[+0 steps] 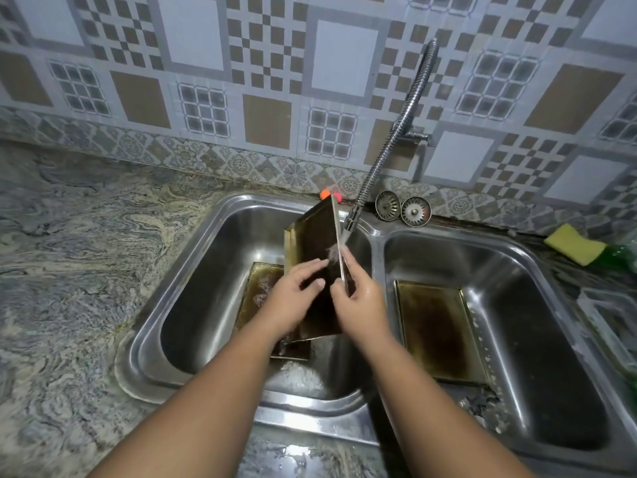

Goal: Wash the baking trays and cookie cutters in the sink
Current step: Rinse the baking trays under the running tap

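A dark, brown-stained baking tray [315, 243] stands tilted on edge in the left basin [206, 298] of the double steel sink, its pale raised rim showing along the left and right sides, its inner face almost black with a golden tinge at the borders; water from the flexible metal tap [386, 150], which comes down from one o'clock, splashes white on the tray's right edge; the right hand [360, 300] has its grip closed round that right edge, fingers wrapped over the rim, wet and shiny; the left hand [293, 298] lies on the tray's dark face with fingers loosely curled, holding nothing that can be made out; beneath the held tray, flat on the basin floor, lies a second tray [256, 291], brownish with white suds; a third tray [439, 329], gold-rimmed and dark in the middle, lies flat in the right basin [551, 339] at three o'clock; two round sink strainers [401, 207] lean at the wall at twelve o'clock; a yellow sponge [574, 248] rests on the counter [69, 270] at two o'clock.
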